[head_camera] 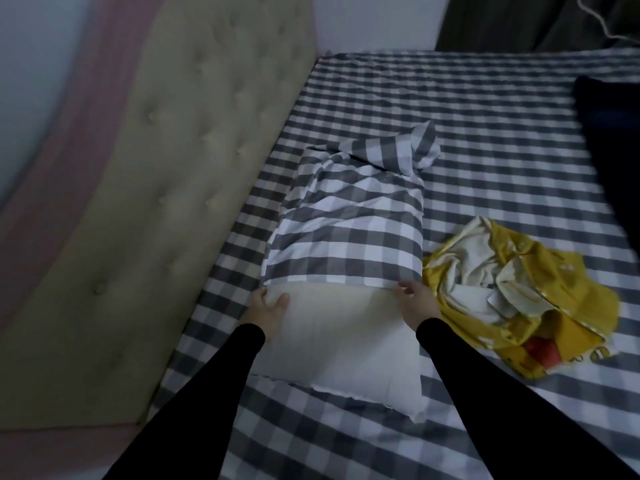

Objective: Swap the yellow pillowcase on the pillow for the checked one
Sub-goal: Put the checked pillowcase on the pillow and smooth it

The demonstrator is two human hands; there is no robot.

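We work on the bed [485,140], covered in a grey-and-white checked sheet, with the tufted headboard [166,188] along its left side. The white pillow [346,341] lies lengthwise near that left edge. The checked pillowcase [349,230] covers its far half; the near half is bare. The case is wrinkled, and its far closed end stands up in a loose twist. The yellow pillowcase [519,292] is already off and lies crumpled just right of the pillow.

Our left hand [268,306] pinches the open hem at the pillow's left edge. Our right hand [417,299] grips the hem at the right edge.

To do this step well, we draw both sides of the hem toward the near end evenly, so the case does not skew. We judge that the far twist shows slack fabric; the pillow corners likely need seating into the case corners before the hem is pulled fully down. We smooth the wrinkles last.
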